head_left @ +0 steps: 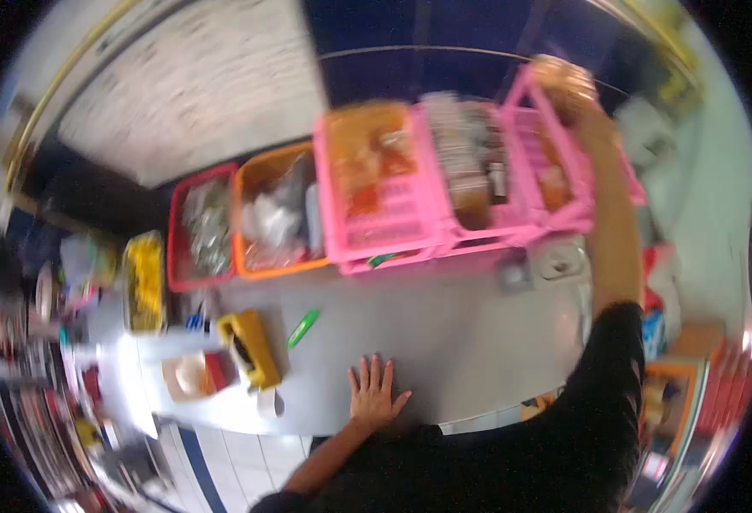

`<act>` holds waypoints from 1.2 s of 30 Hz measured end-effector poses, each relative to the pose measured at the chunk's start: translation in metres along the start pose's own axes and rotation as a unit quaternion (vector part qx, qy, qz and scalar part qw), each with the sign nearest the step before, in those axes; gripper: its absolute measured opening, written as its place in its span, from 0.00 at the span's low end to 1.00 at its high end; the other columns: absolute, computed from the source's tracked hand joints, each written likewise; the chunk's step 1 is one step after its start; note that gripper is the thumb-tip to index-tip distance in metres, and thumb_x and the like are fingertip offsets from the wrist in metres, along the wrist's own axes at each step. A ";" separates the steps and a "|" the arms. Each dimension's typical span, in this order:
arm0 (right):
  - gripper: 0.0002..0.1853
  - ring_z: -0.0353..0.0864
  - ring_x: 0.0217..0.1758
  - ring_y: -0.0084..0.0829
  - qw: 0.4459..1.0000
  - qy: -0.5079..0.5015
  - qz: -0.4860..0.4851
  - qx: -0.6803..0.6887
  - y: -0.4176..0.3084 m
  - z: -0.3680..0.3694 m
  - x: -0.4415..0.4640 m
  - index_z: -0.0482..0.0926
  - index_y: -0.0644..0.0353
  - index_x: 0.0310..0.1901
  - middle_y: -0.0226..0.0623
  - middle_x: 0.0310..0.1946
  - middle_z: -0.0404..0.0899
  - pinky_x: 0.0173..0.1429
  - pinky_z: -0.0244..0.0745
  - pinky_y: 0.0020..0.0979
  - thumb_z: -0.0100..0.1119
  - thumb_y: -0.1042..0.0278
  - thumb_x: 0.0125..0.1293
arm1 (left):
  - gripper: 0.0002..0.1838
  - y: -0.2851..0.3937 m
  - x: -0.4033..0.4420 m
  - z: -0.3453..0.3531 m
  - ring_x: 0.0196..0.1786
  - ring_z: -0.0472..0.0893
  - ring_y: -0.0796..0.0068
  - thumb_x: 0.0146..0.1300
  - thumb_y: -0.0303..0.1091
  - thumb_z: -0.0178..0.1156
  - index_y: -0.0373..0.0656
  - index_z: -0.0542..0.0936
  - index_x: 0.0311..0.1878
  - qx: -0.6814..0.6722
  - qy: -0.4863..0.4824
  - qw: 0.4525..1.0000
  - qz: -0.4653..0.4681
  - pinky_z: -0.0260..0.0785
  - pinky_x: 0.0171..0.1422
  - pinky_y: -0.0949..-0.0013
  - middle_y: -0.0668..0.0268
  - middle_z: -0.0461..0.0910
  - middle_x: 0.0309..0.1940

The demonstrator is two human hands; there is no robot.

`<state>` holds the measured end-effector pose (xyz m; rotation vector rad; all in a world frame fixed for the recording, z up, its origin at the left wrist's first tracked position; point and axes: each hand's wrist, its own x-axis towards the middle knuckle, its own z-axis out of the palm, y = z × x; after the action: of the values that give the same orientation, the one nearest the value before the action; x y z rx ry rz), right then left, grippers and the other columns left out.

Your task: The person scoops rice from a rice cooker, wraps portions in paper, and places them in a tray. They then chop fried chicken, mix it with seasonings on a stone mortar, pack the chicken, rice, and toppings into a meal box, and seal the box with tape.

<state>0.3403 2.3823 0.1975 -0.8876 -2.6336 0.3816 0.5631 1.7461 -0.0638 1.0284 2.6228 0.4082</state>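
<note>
My left hand [372, 393] lies flat on the grey metal tabletop [479, 342] with its fingers spread, holding nothing. My right arm stretches far forward, and my right hand [568, 90] is at the far end of the rightmost pink basket [577, 179]. Blur smears its fingers, so I cannot make out whether they grip the rim or something else. Orange-brown packs [554, 184] sit inside that basket. Beside it, a pink basket holds stacked clear packs [453, 141]; farther left, another pink basket [380, 231] contains orange packs.
An orange basket [239, 222] and a red basket [173, 248] hold plastic bags. Left of them stands a tray of yellow items [145, 282]. On the tabletop lie a green cutter-like object [303, 328], a yellow tape dispenser [256, 346] and a small box [209, 374]. A wall rises behind.
</note>
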 end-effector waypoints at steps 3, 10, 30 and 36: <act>0.27 0.87 0.55 0.36 0.996 0.019 -0.083 -0.038 0.011 0.012 -0.006 0.79 0.58 0.65 0.43 0.55 0.86 0.59 0.81 0.41 0.61 0.49 0.72 | 0.48 -0.003 -0.005 -0.012 0.83 0.48 0.34 0.72 0.71 0.47 0.42 0.59 0.81 -0.023 -0.005 1.000 -0.001 0.39 0.79 0.24 0.40 0.51 0.81; 0.20 0.83 0.56 0.33 0.976 0.109 -0.174 0.072 -0.051 -0.027 -0.132 0.81 0.64 0.62 0.42 0.57 0.83 0.60 0.78 0.34 0.62 0.62 0.74 | 0.40 -0.032 -0.006 -0.070 0.75 0.68 0.46 0.74 0.60 0.55 0.44 0.63 0.80 -0.266 -0.006 0.962 -0.061 0.57 0.78 0.41 0.49 0.67 0.75; 0.16 0.87 0.51 0.50 0.889 -0.219 -0.358 -0.184 -0.640 0.353 -0.354 0.87 0.54 0.48 0.47 0.44 0.88 0.53 0.82 0.48 0.64 0.51 0.68 | 0.18 -0.451 -0.199 -0.277 0.55 0.84 0.52 0.70 0.30 0.64 0.41 0.81 0.62 -0.181 0.284 0.917 -0.212 0.74 0.63 0.58 0.54 0.85 0.55; 0.16 0.88 0.48 0.50 0.948 -0.189 -0.250 -0.054 -0.618 0.350 -0.354 0.86 0.52 0.45 0.44 0.41 0.88 0.50 0.80 0.45 0.62 0.49 0.70 | 0.17 -0.461 -0.256 -0.284 0.48 0.86 0.57 0.71 0.32 0.62 0.39 0.82 0.59 -0.347 0.295 0.809 -0.373 0.77 0.49 0.60 0.50 0.86 0.48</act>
<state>0.1389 1.6364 0.0173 -0.1503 -3.1231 0.2977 0.3565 1.2003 0.0714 -0.4424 2.6698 1.4859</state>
